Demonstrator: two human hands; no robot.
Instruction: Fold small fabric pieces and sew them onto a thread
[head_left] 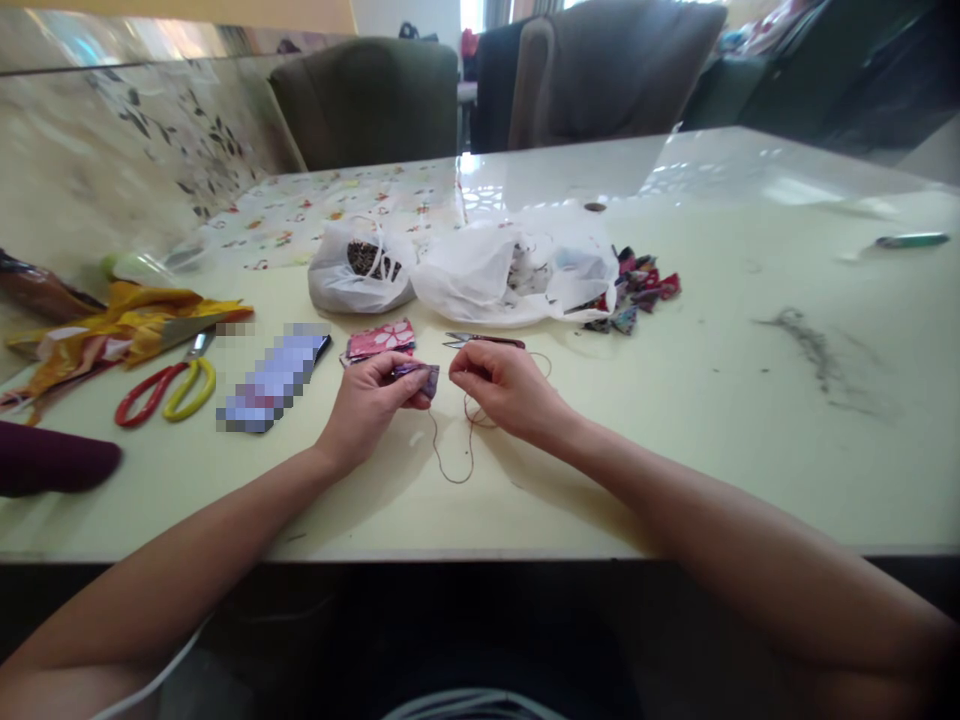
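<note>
Pinching purple patch [421, 377] in left hand [373, 398], steadied for stitching; right hand [504, 385], at 3 o'clock, nipping thread [450, 462]; snips [480, 341] at 12.

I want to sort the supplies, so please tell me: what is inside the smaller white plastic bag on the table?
Through the open top of the smaller white plastic bag, a heap of small dark pieces shows. They are too small to identify, and the bag's white walls hide anything lower down.
</note>
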